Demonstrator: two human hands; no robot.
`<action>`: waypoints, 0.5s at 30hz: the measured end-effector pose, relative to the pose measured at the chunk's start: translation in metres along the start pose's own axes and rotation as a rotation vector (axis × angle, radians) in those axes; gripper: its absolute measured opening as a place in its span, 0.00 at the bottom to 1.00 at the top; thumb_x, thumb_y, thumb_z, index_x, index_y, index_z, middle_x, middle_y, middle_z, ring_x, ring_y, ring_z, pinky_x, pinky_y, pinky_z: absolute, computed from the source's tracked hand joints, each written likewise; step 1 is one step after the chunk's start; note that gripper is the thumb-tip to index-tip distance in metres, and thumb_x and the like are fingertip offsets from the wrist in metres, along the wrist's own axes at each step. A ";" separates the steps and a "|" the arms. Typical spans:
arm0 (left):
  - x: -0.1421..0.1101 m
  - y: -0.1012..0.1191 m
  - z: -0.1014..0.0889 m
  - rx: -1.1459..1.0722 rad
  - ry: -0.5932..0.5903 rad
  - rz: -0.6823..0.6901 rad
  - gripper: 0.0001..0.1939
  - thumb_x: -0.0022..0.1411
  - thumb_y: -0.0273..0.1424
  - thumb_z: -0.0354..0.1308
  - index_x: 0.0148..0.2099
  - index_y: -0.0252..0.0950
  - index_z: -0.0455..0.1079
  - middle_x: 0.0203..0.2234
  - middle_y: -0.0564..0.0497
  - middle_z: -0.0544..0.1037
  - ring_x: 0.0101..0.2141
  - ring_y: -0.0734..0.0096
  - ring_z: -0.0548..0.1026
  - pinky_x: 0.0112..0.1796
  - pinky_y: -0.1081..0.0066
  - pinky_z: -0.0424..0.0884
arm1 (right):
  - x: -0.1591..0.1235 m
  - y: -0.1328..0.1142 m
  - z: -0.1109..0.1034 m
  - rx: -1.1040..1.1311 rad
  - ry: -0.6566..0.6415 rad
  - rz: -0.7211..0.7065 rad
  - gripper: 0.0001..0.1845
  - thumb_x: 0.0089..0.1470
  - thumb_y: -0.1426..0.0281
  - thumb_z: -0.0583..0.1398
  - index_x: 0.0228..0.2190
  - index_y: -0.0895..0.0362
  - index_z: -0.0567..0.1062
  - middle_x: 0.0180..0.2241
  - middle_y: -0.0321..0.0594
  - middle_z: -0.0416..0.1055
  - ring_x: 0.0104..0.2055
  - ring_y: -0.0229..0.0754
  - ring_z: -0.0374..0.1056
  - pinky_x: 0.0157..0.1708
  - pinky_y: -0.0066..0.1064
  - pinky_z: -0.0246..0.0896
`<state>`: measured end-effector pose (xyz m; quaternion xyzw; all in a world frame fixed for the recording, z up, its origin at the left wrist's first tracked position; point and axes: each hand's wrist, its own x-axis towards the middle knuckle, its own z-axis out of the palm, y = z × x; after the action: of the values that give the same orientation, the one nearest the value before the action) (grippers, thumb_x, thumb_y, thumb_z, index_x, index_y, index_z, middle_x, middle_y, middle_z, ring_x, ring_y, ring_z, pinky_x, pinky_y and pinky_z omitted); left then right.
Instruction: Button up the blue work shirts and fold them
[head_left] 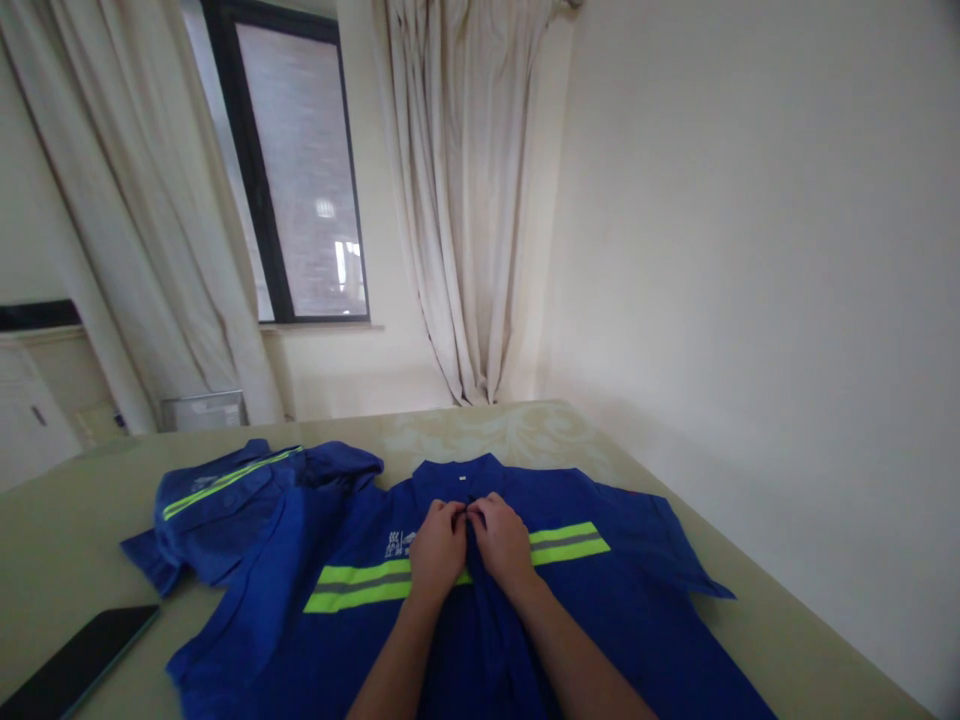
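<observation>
A blue work shirt (615,600) with a yellow-green and grey reflective stripe across the chest lies spread out, collar away from me. My left hand (438,548) pinches one front edge just below the collar, beside the white print on the chest. Close against it, my right hand (501,540) pinches the other front edge. The fingertips of both hands nearly meet at the front opening, and any button between them is hidden. Below my hands the front edges of the cloth bunch into folds.
Another blue garment (232,510) with a reflective stripe lies crumpled at the left. A dark flat device (79,660) rests at the near left on the pale green bed-like surface (517,432). A wall (757,300) borders the right side; curtains (472,200) and a window (304,170) stand behind.
</observation>
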<state>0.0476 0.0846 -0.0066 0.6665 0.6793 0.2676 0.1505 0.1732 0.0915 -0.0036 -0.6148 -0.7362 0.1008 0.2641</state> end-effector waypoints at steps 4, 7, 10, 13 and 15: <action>0.005 -0.003 -0.002 -0.128 0.020 -0.032 0.13 0.69 0.32 0.51 0.48 0.41 0.77 0.44 0.49 0.80 0.44 0.66 0.77 0.43 0.70 0.68 | -0.002 -0.001 -0.003 -0.004 0.022 -0.036 0.12 0.68 0.67 0.53 0.39 0.50 0.77 0.42 0.36 0.73 0.41 0.39 0.73 0.37 0.26 0.59; 0.007 -0.005 -0.001 -0.214 0.040 -0.030 0.13 0.69 0.31 0.51 0.48 0.41 0.77 0.43 0.50 0.81 0.43 0.66 0.78 0.43 0.70 0.69 | -0.003 -0.003 -0.006 -0.013 0.037 -0.095 0.13 0.69 0.67 0.52 0.40 0.50 0.76 0.43 0.36 0.73 0.40 0.38 0.73 0.38 0.25 0.59; 0.006 -0.008 0.000 -0.281 0.062 -0.011 0.13 0.68 0.30 0.51 0.47 0.39 0.77 0.43 0.50 0.81 0.41 0.68 0.78 0.42 0.71 0.70 | -0.005 -0.005 -0.009 -0.033 0.030 -0.129 0.14 0.69 0.67 0.51 0.41 0.49 0.77 0.44 0.37 0.73 0.39 0.38 0.73 0.37 0.25 0.59; 0.005 -0.010 0.000 -0.330 0.093 0.009 0.12 0.68 0.29 0.51 0.46 0.39 0.77 0.41 0.50 0.80 0.39 0.69 0.78 0.41 0.71 0.71 | -0.006 -0.007 -0.010 -0.037 0.023 -0.134 0.15 0.69 0.66 0.50 0.41 0.49 0.77 0.43 0.36 0.73 0.39 0.38 0.73 0.37 0.25 0.59; 0.005 -0.010 0.000 -0.353 0.116 0.018 0.12 0.67 0.28 0.51 0.46 0.38 0.77 0.40 0.50 0.80 0.39 0.69 0.78 0.41 0.70 0.72 | -0.007 -0.007 -0.010 -0.031 0.024 -0.131 0.15 0.69 0.65 0.51 0.41 0.49 0.78 0.43 0.36 0.73 0.39 0.38 0.73 0.37 0.25 0.60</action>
<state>0.0394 0.0896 -0.0116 0.6194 0.6232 0.4220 0.2233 0.1729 0.0817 0.0063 -0.5704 -0.7732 0.0644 0.2696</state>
